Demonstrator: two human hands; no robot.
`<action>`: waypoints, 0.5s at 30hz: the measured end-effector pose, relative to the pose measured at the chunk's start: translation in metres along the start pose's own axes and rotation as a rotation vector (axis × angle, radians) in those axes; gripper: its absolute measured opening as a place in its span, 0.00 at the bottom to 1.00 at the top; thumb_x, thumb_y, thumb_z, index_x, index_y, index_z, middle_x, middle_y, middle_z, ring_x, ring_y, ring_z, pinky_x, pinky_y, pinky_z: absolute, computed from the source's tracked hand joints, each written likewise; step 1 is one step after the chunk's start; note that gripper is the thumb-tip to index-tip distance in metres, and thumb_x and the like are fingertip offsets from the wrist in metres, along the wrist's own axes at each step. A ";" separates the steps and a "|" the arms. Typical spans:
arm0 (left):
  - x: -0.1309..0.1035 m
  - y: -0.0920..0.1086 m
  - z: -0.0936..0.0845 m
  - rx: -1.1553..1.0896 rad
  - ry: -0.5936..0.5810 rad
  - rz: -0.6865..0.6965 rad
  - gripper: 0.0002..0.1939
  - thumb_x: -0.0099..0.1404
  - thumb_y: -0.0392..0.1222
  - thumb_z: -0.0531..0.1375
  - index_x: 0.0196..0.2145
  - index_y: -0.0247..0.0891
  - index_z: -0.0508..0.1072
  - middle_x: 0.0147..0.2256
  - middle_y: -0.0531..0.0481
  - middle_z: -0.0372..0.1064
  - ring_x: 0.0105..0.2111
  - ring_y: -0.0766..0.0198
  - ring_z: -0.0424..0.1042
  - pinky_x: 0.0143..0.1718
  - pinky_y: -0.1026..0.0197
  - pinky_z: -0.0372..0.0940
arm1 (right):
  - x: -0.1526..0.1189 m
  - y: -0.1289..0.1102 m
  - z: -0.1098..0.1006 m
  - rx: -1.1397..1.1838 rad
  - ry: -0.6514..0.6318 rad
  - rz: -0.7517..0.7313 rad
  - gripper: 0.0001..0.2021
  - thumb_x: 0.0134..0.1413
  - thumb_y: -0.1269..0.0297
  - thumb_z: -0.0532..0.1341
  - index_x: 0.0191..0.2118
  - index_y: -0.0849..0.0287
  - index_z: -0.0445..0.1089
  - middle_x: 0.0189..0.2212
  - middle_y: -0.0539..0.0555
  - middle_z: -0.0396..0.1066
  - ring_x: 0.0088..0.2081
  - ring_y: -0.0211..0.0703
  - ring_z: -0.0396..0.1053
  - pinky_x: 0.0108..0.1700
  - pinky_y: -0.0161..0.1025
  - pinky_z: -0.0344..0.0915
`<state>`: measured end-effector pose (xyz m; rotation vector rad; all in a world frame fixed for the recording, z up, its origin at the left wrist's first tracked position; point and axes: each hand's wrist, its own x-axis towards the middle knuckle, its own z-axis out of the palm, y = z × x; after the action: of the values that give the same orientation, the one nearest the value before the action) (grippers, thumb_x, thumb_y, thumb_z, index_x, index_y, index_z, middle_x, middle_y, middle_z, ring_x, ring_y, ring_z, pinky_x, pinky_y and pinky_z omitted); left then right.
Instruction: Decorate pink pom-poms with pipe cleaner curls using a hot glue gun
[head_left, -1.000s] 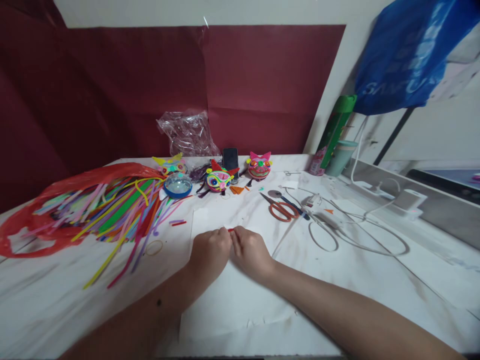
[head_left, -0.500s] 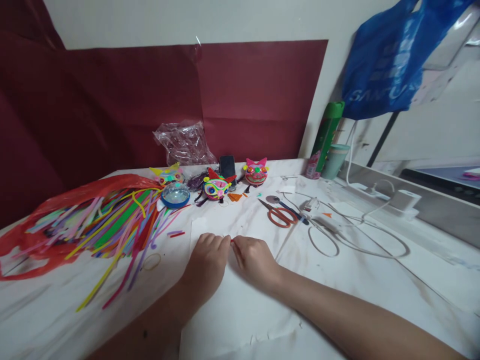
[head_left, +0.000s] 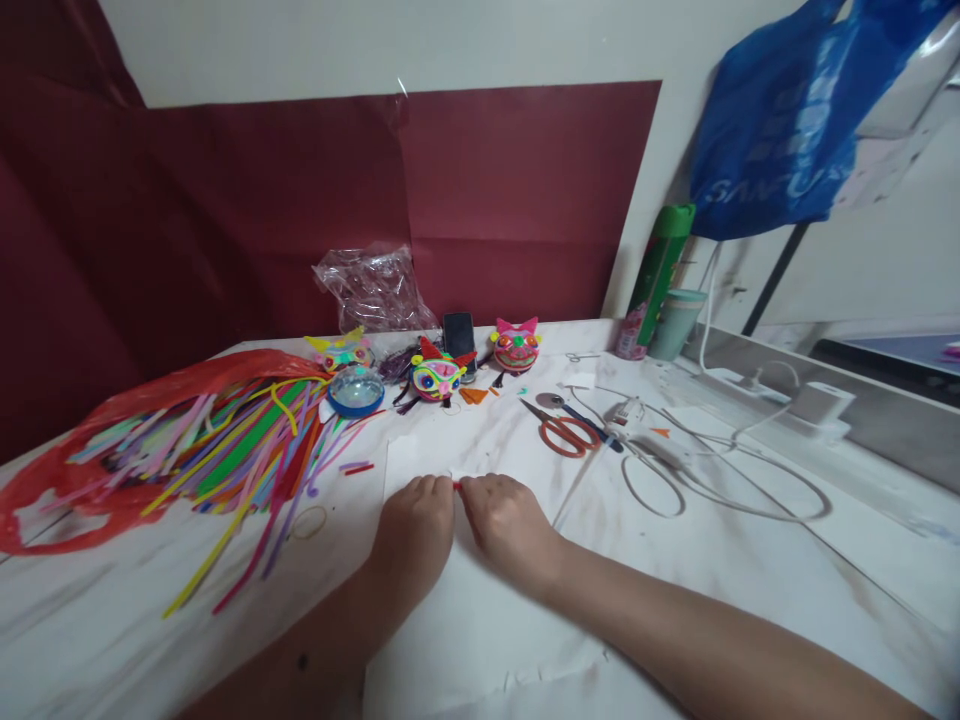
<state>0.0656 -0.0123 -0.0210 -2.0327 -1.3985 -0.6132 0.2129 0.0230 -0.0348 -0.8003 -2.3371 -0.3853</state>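
A small red piece (head_left: 457, 485) shows between my two hands, low over a white paper sheet (head_left: 480, 620). My left hand (head_left: 417, 525) is closed, its fingertips at the left end of the piece. From the right, my right hand (head_left: 510, 522) pinches the other end with curled fingers. Most of the piece is hidden by the fingers. Short red and purple strips (head_left: 358, 468) lie left of the paper. Orange-handled scissors (head_left: 564, 434) rest to the right, beyond my right hand.
Colourful strips (head_left: 240, 450) spill from a red bag (head_left: 187, 372) at left. Decorated animal heads (head_left: 438, 377), a blue-rimmed round container (head_left: 355, 392) and a phone (head_left: 459, 340) stand behind. Looped white cables (head_left: 720, 500), a green spray can (head_left: 661, 270) and a cup (head_left: 676, 325) are at right.
More of the red piece shows between the fingertips, and a slightly wider gap separates my hands. The whole view has shifted slightly.
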 end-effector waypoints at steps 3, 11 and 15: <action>0.000 0.000 0.001 -0.014 0.021 -0.020 0.13 0.59 0.25 0.51 0.23 0.39 0.64 0.19 0.53 0.65 0.20 0.63 0.68 0.23 0.62 0.59 | 0.001 0.001 -0.001 -0.034 0.019 -0.005 0.10 0.50 0.81 0.51 0.30 0.60 0.63 0.22 0.53 0.69 0.24 0.45 0.65 0.29 0.39 0.56; 0.003 0.001 -0.005 -0.057 0.085 -0.026 0.14 0.62 0.27 0.50 0.22 0.39 0.62 0.16 0.55 0.63 0.17 0.66 0.66 0.20 0.64 0.56 | 0.004 0.003 -0.004 -0.063 0.051 -0.013 0.09 0.49 0.80 0.51 0.27 0.59 0.60 0.19 0.53 0.67 0.21 0.42 0.63 0.28 0.38 0.54; 0.003 0.002 -0.004 -0.075 0.099 -0.047 0.13 0.63 0.29 0.49 0.23 0.39 0.62 0.16 0.55 0.63 0.16 0.66 0.66 0.19 0.64 0.55 | 0.005 0.000 -0.003 -0.041 0.020 0.040 0.09 0.50 0.79 0.51 0.27 0.59 0.61 0.18 0.52 0.67 0.20 0.42 0.63 0.26 0.38 0.52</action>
<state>0.0686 -0.0134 -0.0165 -2.0032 -1.3873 -0.7865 0.2114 0.0233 -0.0292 -0.8579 -2.2976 -0.4234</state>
